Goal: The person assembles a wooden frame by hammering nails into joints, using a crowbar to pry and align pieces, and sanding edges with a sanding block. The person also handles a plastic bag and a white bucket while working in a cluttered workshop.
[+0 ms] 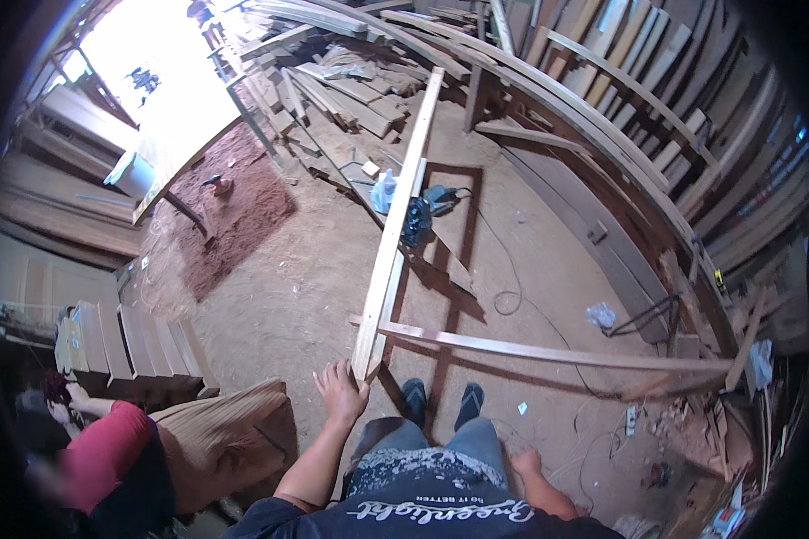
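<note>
A long pale wooden beam stretches away from just in front of me. My left hand is at its near end, fingers spread, the thumb side against or right beside the wood; whether it presses on it I cannot tell. My right hand hangs low by my right thigh, away from the beam, its fingers mostly hidden. A second wooden bar runs from near the beam's close end out to the right. Beside the beam's middle are a dark blue shiny bundle and a blue-grey corded tool.
A person in a red top bends at the lower left near stacked boards. Timber piles lie at the back, and planks lean at the right. A cable snakes over the floor. A tabletop stands back left.
</note>
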Action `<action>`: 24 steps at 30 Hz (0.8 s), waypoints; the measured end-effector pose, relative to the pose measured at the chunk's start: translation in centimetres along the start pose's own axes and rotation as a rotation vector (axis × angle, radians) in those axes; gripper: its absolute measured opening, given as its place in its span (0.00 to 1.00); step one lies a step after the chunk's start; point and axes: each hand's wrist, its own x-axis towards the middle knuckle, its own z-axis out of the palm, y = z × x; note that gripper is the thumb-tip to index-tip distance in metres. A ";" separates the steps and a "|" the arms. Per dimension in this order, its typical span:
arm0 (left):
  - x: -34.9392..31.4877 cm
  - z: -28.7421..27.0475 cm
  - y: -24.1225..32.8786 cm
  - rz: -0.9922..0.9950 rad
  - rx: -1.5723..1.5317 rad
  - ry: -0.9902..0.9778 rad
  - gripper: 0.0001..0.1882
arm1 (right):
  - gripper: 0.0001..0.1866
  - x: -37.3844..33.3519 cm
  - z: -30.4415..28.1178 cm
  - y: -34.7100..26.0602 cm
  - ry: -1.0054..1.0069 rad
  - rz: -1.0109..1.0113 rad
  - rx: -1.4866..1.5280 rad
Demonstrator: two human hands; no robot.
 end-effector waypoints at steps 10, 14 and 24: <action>3.1 1.4 -1.4 -0.276 -0.075 0.023 0.25 | 0.15 2.2 2.8 0.1 0.249 0.025 0.346; 3.9 0.2 -2.0 -0.341 -0.001 0.013 0.25 | 0.22 3.5 2.4 0.8 0.101 0.036 0.520; 5.0 0.4 -3.0 -0.255 -0.006 -0.039 0.42 | 0.15 5.2 3.2 1.9 0.132 -0.016 0.598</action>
